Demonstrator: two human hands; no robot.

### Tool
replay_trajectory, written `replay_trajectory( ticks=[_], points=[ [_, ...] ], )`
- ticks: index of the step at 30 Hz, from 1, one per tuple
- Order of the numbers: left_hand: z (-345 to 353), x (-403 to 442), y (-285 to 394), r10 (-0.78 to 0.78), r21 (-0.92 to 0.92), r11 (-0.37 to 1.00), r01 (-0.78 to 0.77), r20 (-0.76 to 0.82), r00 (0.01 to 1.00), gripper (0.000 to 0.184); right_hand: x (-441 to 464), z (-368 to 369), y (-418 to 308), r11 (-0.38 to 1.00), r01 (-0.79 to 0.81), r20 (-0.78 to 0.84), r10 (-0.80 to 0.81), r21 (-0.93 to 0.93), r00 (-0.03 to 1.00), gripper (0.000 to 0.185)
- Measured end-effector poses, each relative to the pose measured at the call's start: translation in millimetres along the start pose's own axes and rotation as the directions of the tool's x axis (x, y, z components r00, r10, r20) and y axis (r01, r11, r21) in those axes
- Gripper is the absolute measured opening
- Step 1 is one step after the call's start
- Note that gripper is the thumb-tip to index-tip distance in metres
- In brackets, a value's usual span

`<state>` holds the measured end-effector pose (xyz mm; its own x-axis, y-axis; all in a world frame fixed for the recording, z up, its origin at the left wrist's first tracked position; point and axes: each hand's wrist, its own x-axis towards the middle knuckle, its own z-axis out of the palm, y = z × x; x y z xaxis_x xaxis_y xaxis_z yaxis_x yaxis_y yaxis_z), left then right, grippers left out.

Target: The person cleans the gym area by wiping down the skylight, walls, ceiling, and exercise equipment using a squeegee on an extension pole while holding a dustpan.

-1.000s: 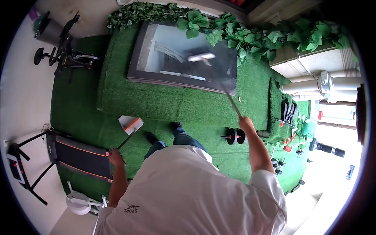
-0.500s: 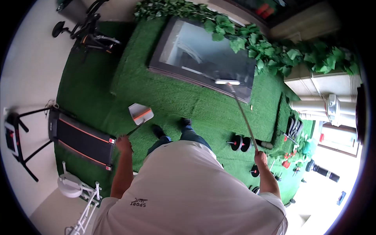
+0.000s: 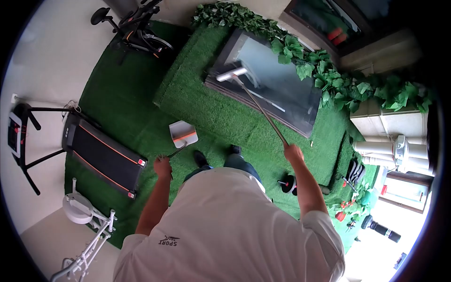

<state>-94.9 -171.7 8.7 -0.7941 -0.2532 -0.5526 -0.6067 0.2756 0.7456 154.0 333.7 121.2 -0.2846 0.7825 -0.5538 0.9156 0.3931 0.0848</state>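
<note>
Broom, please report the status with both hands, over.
Right hand grips broom, its head at near-left corner of dark frame. Left hand holds dustpan. Leafy vines overhang far edge.

We have green artificial turf floor [image 3: 105,89] around and below both sets of fingers. Beyond left fingers [image 3: 161,160] and right fingers [image 3: 290,150]: raised turf platform [image 3: 202,101], carrying dark-framed glass panel [image 3: 286,75]; leafy vines [image 3: 235,18] run along its far edge. On the floor we log treadmill [image 3: 108,160] to the left of left fingers, exercise bike [image 3: 143,37] well beyond them, black dumbbell [image 3: 288,184] nearer the body than right fingers. Small pale scrap [image 3: 311,143] sits near the panel's corner, right of right fingers.
</note>
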Motion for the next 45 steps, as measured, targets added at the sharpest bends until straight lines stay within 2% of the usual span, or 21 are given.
replay_trajectory(
  ticks=[3,8,13,15,16,19,20,21,23,25,26,28,30,33,34,36,39,41,42,43,45],
  points=[
    [-6,8,1,0.005,0.006,1.000,-0.006,0.080,0.997,0.014,-48,19,82,0.994,-0.099,-0.027,0.097,-0.043,0.995,0.065],
    [-8,13,10,-0.016,-0.065,0.998,0.024,0.111,0.994,0.015,-95,35,133,0.998,0.010,-0.081,-0.015,-0.059,0.997,0.059],
    [-2,16,7,-0.037,-0.093,0.995,0.046,0.104,0.994,0.017,18,9,31,1.000,0.002,-0.042,-0.003,-0.013,0.999,0.066],
    [1,22,5,-0.062,-0.042,0.997,0.064,0.053,0.997,0.017,96,-10,-26,0.990,0.058,-0.133,-0.041,0.131,0.990,0.071],
    [3,22,9,-0.054,-0.041,0.998,0.056,0.046,0.997,0.017,124,-42,-64,0.974,0.022,-0.019,-0.018,0.224,1.000,0.062],
    [2,17,18,-0.073,-0.002,0.997,0.073,0.064,0.995,0.016,247,-68,-138,0.934,0.301,-0.196,-0.264,0.191,0.944,0.059],
    [5,17,18,-0.078,0.011,0.997,0.077,0.056,0.995,0.015,282,-74,-160,0.849,0.517,-0.316,-0.523,-0.111,0.791,0.053],
    [9,16,19,-0.087,0.029,0.996,0.086,0.049,0.995,0.014,269,-105,-192,0.834,0.551,-0.353,-0.510,0.019,0.785,0.040],
    [10,10,35,-0.105,0.046,0.994,0.102,0.066,0.992,0.013,278,-145,-255,0.865,0.466,0.085,-0.458,-0.185,0.885,0.035],
    [9,12,47,-0.114,0.067,0.992,0.108,0.092,0.989,0.012,266,-150,-292,0.980,0.122,0.063,-0.133,0.155,0.989,0.033],
    [9,13,49,-0.134,0.060,0.990,0.128,0.109,0.985,0.012,263,-142,-283,0.980,0.108,0.066,-0.120,0.167,0.991,0.033],
    [8,17,51,-0.155,0.056,0.987,0.148,0.135,0.979,0.012,253,-107,-252,0.887,0.460,-0.244,-0.437,0.045,0.866,0.034],
    [5,23,53,-0.169,0.046,0.985,0.164,0.149,0.974,0.012,221,-92,-189,0.958,0.120,-0.221,-0.063,0.259,0.973,0.037],
    [-2,27,62,-0.240,0.014,0.970,0.242,0.178,0.954,0.012,165,-60,-75,0.982,0.031,-0.073,-0.018,0.185,0.997,0.061],
    [-7,29,65,-0.230,0.007,0.972,0.233,0.181,0.956,0.012,144,-35,-47,0.969,0.050,-0.195,-0.002,0.244,0.981,0.066],
    [-16,36,70,-0.345,-0.012,0.935,0.355,0.207,0.916,0.013,120,3,-30,0.853,-0.293,0.000,0.325,0.431,0.946,0.067],
    [-45,44,59,-0.278,-0.023,0.958,0.285,0.156,0.948,0.013,126,49,-59,0.055,-0.400,0.335,0.447,0.915,0.829,0.056],
    [-62,55,63,-0.225,-0.033,0.972,0.231,0.127,0.966,0.012,112,17,-136,-0.413,-0.238,0.362,0.254,0.879,0.897,0.055],
    [-70,54,62,-0.191,-0.023,0.981,0.194,0.095,0.977,0.011,112,-5,-176,-0.498,-0.218,0.383,0.258,0.840,0.887,0.052],
    [-84,58,69,-0.164,-0.038,0.985,0.167,0.086,0.983,0.011,141,-13,-235,-0.708,-0.228,0.268,-0.057,0.668,0.962,0.050],
    [-100,45,52,-0.100,-0.072,0.992,0.108,0.112,0.989,0.009,145,-33,-270,-0.693,-0.256,0.293,-0.068,0.674,0.954,0.047]
  ],
)
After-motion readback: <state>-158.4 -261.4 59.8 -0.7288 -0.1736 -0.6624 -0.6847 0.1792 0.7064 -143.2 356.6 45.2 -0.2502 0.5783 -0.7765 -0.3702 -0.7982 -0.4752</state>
